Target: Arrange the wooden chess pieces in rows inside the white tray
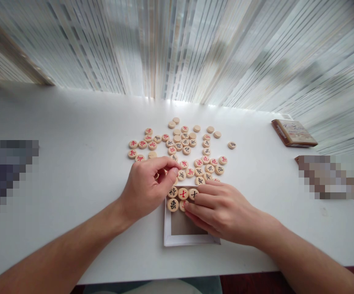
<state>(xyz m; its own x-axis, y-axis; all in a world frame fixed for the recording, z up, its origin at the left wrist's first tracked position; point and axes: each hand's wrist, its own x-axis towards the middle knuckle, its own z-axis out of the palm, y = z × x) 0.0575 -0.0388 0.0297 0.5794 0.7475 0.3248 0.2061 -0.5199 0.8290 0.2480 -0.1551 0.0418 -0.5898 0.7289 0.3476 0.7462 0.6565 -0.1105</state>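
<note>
Forearms (85, 234) span the counter (72, 122): right hand (228, 210) touching a red-marked disc (182, 206) inside the box (192, 241), left hand (143, 185) curled near loose discs (190, 172), each grip unclear. Close spacing calls for light contact.

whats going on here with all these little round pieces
A person's right hand reaches into an open box, fingers at a red-marked piece. The left hand hovers by the box's far edge, fingertips pinched; whether it holds anything is unclear. A few pieces lie face up in the box, in two rows, and many more are scattered beyond it on the white table, some showing blank sides.
</note>
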